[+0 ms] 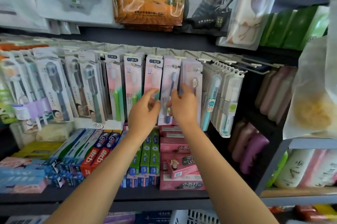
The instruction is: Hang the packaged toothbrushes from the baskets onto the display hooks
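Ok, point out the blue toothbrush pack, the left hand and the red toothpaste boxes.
blue toothbrush pack (170,81): head view, upper card face.
left hand (143,112): head view, back of hand.
red toothpaste boxes (95,160): head view, front face.

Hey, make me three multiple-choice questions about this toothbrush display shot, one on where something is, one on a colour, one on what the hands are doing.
1. Where do the red toothpaste boxes lie?
A. on the shelf below the hung toothbrushes
B. on the top hooks
C. in the white basket

2. What colour is the handle of the toothbrush pack between the two hands?
A. green
B. blue
C. orange

3. What state is the left hand in?
A. clenched in a fist
B. open, fingers reaching to the packs
C. gripping a toothpaste box

Answers: 1 A, the boxes sit under the hook row; 2 B, the handle shows dark blue; 3 B, its fingers are spread, like the right hand.
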Demonstrator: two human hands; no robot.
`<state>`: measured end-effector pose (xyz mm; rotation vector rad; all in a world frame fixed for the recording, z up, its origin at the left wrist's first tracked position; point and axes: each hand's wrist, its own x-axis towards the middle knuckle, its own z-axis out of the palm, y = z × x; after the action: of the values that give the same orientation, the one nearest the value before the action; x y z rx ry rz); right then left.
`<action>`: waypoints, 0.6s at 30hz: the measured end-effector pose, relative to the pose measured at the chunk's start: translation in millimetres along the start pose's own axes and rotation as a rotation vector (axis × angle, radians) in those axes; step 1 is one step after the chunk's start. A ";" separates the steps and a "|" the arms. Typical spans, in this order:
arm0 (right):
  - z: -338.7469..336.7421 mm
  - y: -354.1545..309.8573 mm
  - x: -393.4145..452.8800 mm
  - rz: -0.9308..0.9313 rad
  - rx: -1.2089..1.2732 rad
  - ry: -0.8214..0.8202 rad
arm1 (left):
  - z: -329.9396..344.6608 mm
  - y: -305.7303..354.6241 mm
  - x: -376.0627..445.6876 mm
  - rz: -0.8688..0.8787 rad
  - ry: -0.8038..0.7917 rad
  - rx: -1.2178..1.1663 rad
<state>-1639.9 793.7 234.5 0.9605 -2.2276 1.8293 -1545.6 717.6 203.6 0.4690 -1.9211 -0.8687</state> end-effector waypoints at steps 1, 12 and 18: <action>1.4 1.0 -0.1 0.011 -0.010 -0.014 | -0.5 -0.7 -0.1 0.001 -0.003 -0.004; -16.4 -16.4 -11.7 -0.201 -0.012 0.051 | -13.1 22.0 9.7 0.000 -0.060 -0.117; -41.8 -45.2 13.2 -0.134 0.032 -0.263 | -13.9 52.1 25.0 -0.010 -0.133 -0.121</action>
<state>-1639.4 823.1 290.1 1.3934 -2.2135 1.7746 -1543.7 731.7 261.3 0.3564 -1.9740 -1.0390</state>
